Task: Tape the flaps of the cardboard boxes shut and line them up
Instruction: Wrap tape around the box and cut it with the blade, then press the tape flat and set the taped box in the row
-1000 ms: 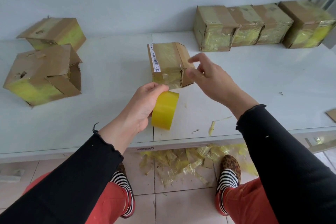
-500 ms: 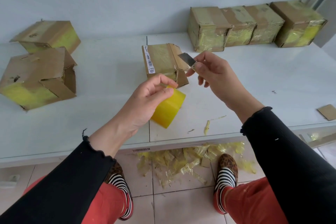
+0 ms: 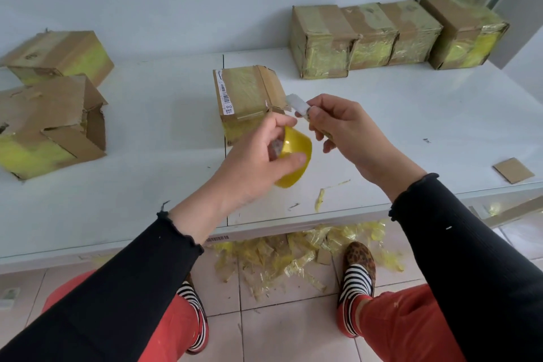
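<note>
the left hand [image 3: 258, 161] held the yellow tape roll [image 3: 293, 160] with curled fingers, above the white tabletop [image 3: 147, 185]. the right hand [image 3: 346, 132] pinched a small blade [image 3: 296, 104] beside the open cardboard box [image 3: 246, 97]; four taped boxes [image 3: 396, 35] stood in a row behind

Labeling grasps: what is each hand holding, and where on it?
Left hand grips the yellow tape roll around its rim. Right hand pinches a small blade by its lower end.
</note>
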### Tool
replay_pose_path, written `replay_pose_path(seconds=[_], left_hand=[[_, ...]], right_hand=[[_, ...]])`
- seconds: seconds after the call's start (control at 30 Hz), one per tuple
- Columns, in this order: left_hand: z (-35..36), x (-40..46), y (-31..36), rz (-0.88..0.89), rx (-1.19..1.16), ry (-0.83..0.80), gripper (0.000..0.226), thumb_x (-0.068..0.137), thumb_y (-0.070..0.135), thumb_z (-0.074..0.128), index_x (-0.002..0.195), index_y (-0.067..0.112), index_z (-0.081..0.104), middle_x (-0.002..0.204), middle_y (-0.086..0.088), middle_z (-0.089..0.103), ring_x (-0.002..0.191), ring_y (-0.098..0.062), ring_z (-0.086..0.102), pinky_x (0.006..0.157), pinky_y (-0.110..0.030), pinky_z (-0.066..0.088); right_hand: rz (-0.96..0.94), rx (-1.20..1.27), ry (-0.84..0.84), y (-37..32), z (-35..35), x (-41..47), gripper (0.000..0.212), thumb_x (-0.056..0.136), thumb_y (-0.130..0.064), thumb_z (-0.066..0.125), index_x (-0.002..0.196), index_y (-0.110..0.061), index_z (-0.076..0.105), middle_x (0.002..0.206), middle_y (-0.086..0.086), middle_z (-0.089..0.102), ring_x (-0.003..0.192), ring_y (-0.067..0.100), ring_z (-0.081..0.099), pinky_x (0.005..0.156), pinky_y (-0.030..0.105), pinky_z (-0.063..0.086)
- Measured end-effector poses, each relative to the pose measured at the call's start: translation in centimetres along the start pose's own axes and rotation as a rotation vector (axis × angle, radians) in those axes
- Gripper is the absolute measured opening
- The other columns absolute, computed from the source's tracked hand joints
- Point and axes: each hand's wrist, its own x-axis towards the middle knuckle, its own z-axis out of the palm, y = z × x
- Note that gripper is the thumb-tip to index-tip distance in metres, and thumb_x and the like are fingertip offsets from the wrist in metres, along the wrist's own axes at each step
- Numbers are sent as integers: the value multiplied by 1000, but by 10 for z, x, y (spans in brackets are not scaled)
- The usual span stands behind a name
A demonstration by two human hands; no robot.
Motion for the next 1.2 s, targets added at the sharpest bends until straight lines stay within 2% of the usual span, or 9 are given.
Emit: replay_pose_path(seconds=[0.1, 0.27, 0.4, 0.47, 0.57, 0.63, 0.8, 1.03, 1.2], left_hand=[[23, 5, -1, 106, 389, 30, 76, 94, 29, 73, 154, 34, 27, 146, -3, 58, 123, -22, 61, 98, -37, 50], [61, 17, 0, 283, 596, 49, 51, 94, 19, 71, 132, 21, 38, 125, -7, 65, 110, -30, 63, 83, -47, 53], [76, 20, -3, 368, 579, -98, 41, 95, 14, 68, 134, 9, 55, 131, -9, 66, 126, -28, 53, 124, -36, 24], [71, 22, -3, 386, 552, -116, 45, 99, 14, 64, 143, 11, 56, 150, -7, 55, 144, -23, 41, 123, -24, 13], [43, 29, -1, 433, 577, -15, 42, 101, 15, 62, 143, 14, 59, 156, -5, 49, 150, -21, 36, 124, -25, 12], [15, 36, -3, 443, 554, 159, 34, 97, 9, 65, 131, 11, 69, 146, -8, 59, 143, -27, 45, 123, -30, 22], [-57, 43, -29, 216, 530, 527, 31, 96, 15, 63, 125, 19, 71, 140, 2, 63, 138, -18, 46, 114, -12, 21], [-69, 50, -45, 110, 452, 431, 36, 98, 29, 62, 133, 26, 69, 147, 7, 59, 144, -11, 42, 121, -28, 27], [-65, 57, -51, 122, 558, 326, 53, 89, 17, 76, 140, 20, 63, 148, 3, 56, 146, -21, 38, 114, -14, 18]], right_hand=[[143, 22, 93, 12, -15, 3, 21, 105, -12, 53, 99, -18, 73, 75, -3, 61, 67, 9, 51, 64, 20, 43], [318, 33, 306, 34, -43, 11, 19, 97, -9, 65, 80, -17, 63, 70, 2, 66, 58, 12, 53, 55, 23, 43], [415, -334, 338, 52, -61, 13, 13, 94, -14, 60, 84, -20, 65, 82, 5, 65, 77, 27, 59, 68, 36, 46], [440, -610, 311, 54, -62, 11, 23, 95, -13, 50, 103, -22, 70, 103, 6, 66, 98, 32, 60, 72, 35, 45], [256, -885, 389, 46, -52, 12, 39, 100, -11, 45, 131, -20, 65, 136, 10, 57, 125, 36, 46, 93, 43, 43], [57, -824, 437, 34, -35, 17, 35, 101, -15, 48, 132, -19, 64, 138, 8, 56, 126, 34, 45, 100, 46, 42], [-215, -661, 296, 10, 21, 33, 28, 101, -27, 58, 126, -20, 68, 132, 1, 60, 124, 26, 49, 98, 42, 43], [-256, -597, 198, 7, 63, 62, 23, 96, -29, 64, 117, -22, 72, 122, -3, 66, 117, 25, 51, 95, 44, 45], [-278, -661, 145, 20, 65, 66, 35, 86, -22, 73, 120, -22, 68, 122, -2, 63, 108, 27, 52, 89, 46, 47]])
